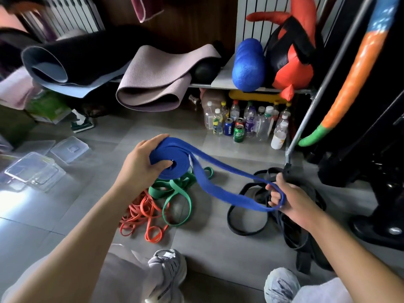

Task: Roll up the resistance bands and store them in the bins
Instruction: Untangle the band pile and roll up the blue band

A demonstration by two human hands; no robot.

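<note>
A blue resistance band (209,171) is partly wound into a coil above the floor. My left hand (144,162) grips the coil, thumb over its flat face. The band's loose loop stretches down to the right, where my right hand (290,200) holds its end with fingers hooked through the loop. On the grey floor below lie a green band (177,193), an orange band (142,217) and a black band (247,221), all uncoiled. Clear plastic bins (32,171) stand at the left, with a lid (70,148) beside them.
Rolled mats (148,82) hang over a low shelf at the back. Several bottles and cans (242,123) stand under it. A metal pole (306,119) and black equipment stand at the right. My shoes (168,272) are at the bottom edge.
</note>
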